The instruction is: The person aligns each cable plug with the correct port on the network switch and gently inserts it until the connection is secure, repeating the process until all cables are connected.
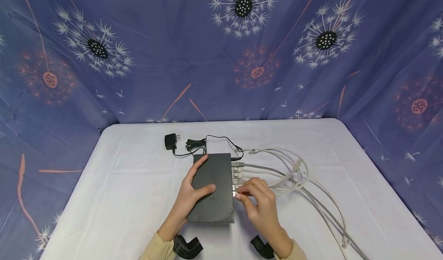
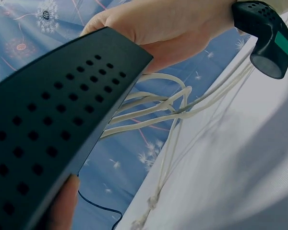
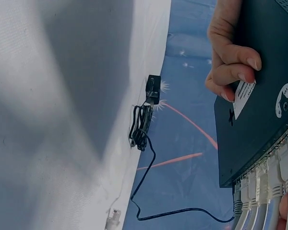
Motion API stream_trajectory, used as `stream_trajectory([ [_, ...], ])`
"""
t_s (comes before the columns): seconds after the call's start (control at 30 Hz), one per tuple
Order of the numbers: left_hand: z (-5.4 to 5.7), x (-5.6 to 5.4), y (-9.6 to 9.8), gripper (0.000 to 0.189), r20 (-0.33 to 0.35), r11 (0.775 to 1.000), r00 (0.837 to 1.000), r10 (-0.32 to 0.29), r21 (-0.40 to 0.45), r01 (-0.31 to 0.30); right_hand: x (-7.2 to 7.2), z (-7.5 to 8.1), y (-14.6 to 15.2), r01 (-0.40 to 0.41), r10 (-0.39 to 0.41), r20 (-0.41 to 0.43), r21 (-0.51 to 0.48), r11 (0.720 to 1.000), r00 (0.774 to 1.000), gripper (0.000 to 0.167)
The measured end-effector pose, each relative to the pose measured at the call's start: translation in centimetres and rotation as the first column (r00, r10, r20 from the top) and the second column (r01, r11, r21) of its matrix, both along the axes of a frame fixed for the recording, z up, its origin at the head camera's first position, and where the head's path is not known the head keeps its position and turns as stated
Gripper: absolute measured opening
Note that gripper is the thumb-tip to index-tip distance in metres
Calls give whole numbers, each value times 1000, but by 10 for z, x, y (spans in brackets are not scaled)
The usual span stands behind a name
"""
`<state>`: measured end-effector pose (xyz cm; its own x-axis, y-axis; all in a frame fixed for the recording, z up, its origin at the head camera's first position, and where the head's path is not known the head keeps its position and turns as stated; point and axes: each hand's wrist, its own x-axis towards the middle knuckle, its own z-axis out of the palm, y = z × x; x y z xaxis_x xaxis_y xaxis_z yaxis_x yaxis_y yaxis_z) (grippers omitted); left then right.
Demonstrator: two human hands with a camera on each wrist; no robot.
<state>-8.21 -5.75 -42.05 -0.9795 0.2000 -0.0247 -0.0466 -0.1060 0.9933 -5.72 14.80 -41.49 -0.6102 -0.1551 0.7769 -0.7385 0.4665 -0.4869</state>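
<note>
A black network switch (image 1: 221,171) is held by my left hand (image 1: 187,198), thumb across its top face and other fingers against its underside (image 3: 230,72) beside a white label. The right wrist view shows the switch tilted up above the table. Several Ethernet plugs (image 3: 261,187) sit side by side in its port edge. My right hand (image 1: 261,204) pinches an Ethernet plug (image 1: 234,193) between thumb and forefinger, right at the port nearest me. That plug's front is mostly hidden by the fingertips. A thin black power cord (image 1: 236,159) enters the same edge at the far end.
A black power adapter (image 1: 170,141) and its bundled cord (image 1: 195,144) lie at the back of the white-covered table (image 1: 121,183). Pale and grey network cables (image 1: 301,175) loop to the right, with a loose plug (image 1: 344,241) near the front. A patterned blue curtain (image 1: 194,60) hangs behind.
</note>
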Motion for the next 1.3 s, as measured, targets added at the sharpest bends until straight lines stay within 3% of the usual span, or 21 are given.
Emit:
stream_trajectory([
  [0.27,-1,2,-1,75,-9,999,1000,-4,35,5,1,-3,2,-32,32,16,11,999,999,15],
  [0.53,-1,5,-3,74,-34,997,999,-13,74,15,2,-7,13,-85,80,51,96,992,995,20],
  [0.8,-5,8,-5,74,-10,997,1000,1,82,0,3,-10,39,8,-36,146,192,981,989,34],
  [1.1,-6,11,7,73,-18,994,997,76,78,-74,16,-9,34,53,-54,41,43,998,998,38],
  [1.3,-8,13,15,72,4,985,994,112,131,-112,26,-10,25,16,-11,83,-62,998,997,28],
])
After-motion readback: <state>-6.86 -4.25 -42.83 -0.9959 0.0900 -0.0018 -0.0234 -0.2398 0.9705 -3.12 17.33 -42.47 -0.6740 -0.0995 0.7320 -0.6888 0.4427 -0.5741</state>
